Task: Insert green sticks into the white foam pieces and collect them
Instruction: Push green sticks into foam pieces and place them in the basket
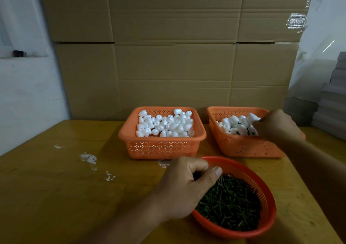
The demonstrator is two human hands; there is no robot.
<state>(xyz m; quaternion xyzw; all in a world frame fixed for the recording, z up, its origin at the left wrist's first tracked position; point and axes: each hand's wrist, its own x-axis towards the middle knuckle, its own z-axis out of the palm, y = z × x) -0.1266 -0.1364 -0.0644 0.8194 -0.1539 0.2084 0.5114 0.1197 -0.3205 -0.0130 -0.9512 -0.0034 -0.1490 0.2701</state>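
Left hand (182, 187): grip curled, thumb against forefinger, over the round red bowl (269, 225) of green sticks (232, 202) at 6 o'clock; I cannot tell whether it pinches a stick. Right hand (277, 125): grip curled, fingertips among foam pieces (234, 124) in the right basket (241, 146) at 2 o'clock; hold unclear. Left basket (161, 147) at 12 o'clock holds plain foam pieces (164, 124). Cardboard boxes (168, 47) behind the bench (56, 187).

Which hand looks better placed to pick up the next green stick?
The left hand. Its curled fingers already hover over the round red plastic bowl of green sticks, while the right hand is busy inside the right-side orange perforated basket of white foam pieces.
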